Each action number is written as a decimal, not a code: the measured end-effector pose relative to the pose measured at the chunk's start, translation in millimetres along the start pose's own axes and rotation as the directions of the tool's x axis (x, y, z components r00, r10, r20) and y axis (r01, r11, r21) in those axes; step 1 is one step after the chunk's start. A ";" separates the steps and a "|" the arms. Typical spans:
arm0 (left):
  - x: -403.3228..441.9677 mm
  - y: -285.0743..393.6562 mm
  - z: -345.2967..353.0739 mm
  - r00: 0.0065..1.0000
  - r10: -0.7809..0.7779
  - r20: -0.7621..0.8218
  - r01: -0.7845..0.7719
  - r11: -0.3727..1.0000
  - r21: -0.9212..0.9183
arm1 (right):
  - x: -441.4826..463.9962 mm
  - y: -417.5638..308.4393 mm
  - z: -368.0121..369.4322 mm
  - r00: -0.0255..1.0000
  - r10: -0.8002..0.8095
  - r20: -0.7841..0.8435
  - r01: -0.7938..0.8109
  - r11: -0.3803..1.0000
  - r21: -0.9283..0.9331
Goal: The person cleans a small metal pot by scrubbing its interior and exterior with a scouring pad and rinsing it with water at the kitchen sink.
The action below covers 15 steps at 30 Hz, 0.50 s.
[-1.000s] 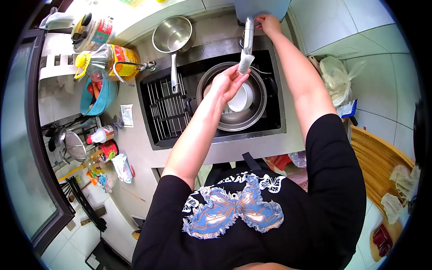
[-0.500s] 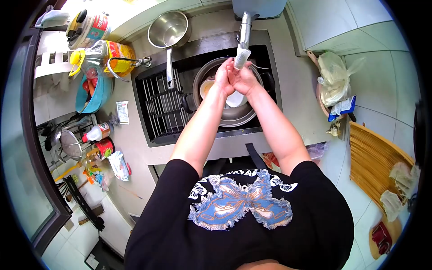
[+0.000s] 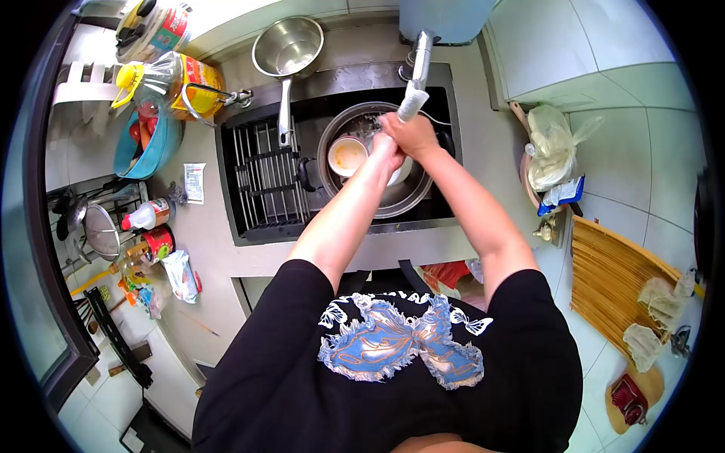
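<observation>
My left hand (image 3: 388,151) and my right hand (image 3: 410,136) are pressed together just under the tap (image 3: 421,74), over a large metal pot (image 3: 326,162) in the sink. My right hand lies over my left and closes round it. The fingers of my left hand are mostly hidden beneath it. Water splashes in the pot next to my hands. A white bowl (image 3: 348,156) with an orange-yellow inside sits in the pot to the left. Partly covered by my hands is another white dish (image 3: 400,172).
A black-framed drying rack (image 3: 266,177) covers the sink's left side. Behind it rests a small saucepan (image 3: 288,47), its handle over the rack. An oil bottle (image 3: 185,84) and a blue basket (image 3: 155,151) stand left. To the right is a plastic bag (image 3: 553,147).
My hands were cupped side by side, palms up, at the tap's mouth. Now they are folded together slightly lower, and the bowl shows more fully. The view has shifted slightly.
</observation>
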<state>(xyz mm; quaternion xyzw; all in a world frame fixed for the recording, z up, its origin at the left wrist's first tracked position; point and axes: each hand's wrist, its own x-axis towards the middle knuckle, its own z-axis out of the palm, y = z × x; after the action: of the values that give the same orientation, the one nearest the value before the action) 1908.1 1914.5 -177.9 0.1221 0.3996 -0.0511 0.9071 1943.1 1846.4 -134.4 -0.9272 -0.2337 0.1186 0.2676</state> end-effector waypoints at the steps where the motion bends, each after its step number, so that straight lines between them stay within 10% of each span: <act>1: -5.5 2.2 -1.0 0.997 0.068 -0.044 -0.056 0.970 0.235 | -3.4 0.4 -12.0 0.989 0.101 0.110 -0.107 0.993 0.058; 3: -5.3 10.4 -6.4 0.985 0.136 0.105 -0.172 0.811 0.560 | -9.9 18.4 -28.0 0.984 -0.177 0.029 0.159 0.938 0.308; 6: -23.9 21.9 15.0 0.879 0.285 0.381 -0.437 0.165 0.884 | -13.9 52.3 -43.1 0.992 -0.030 0.125 -0.061 0.747 0.662; 9: -43.7 29.0 19.3 0.675 0.240 0.698 -0.693 -0.119 0.711 | 14.6 90.8 -53.7 0.996 0.089 0.024 -0.092 0.917 0.389; 15: -87.6 66.5 -6.5 0.636 0.255 0.728 -0.631 -0.372 0.681 | 122.4 105.6 -60.2 0.905 0.217 -0.367 -0.156 0.970 0.188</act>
<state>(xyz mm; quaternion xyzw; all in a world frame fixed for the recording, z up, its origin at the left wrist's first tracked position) 1857.0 1979.9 -105.5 0.8769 0.0131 0.0363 0.4791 2108.6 1801.7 -154.4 -0.9271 -0.0768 -0.0228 0.3662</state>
